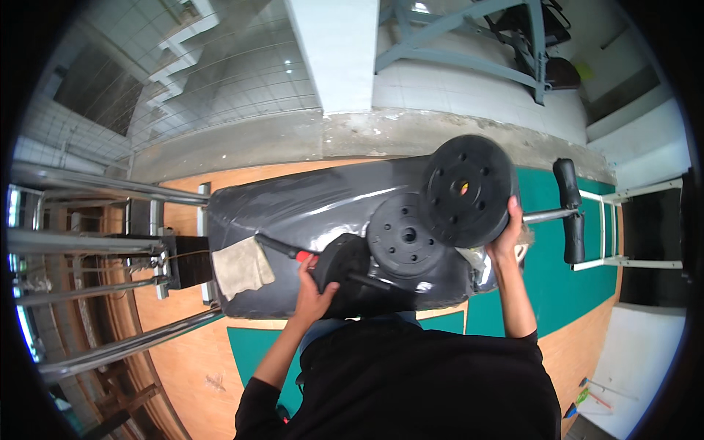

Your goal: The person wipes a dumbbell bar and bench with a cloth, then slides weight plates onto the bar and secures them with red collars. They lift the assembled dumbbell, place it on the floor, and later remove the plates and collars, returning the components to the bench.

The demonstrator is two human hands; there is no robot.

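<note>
My right hand point(507, 233) grips the right edge of a big black weight plate point(462, 209). That plate is held up over the right end of a black padded bench point(286, 202). A second, smaller black weight plate point(396, 246) lies flat on the bench, partly covered by the big one. My left hand point(315, 292) is closed around a dumbbell point(341, 260) near its red collar point(303, 256). The dumbbell carries a black plate turned edgewise, and its bar sticks out on both sides. What my left fingers press on behind the plate is partly hidden.
A folded beige cloth point(242, 269) lies on the bench's left end. Metal rails point(110, 249) stand to the left, and a padded roller bar point(565, 211) juts out at the right. A green mat point(543, 293) covers part of the floor; a white pillar point(334, 55) stands beyond.
</note>
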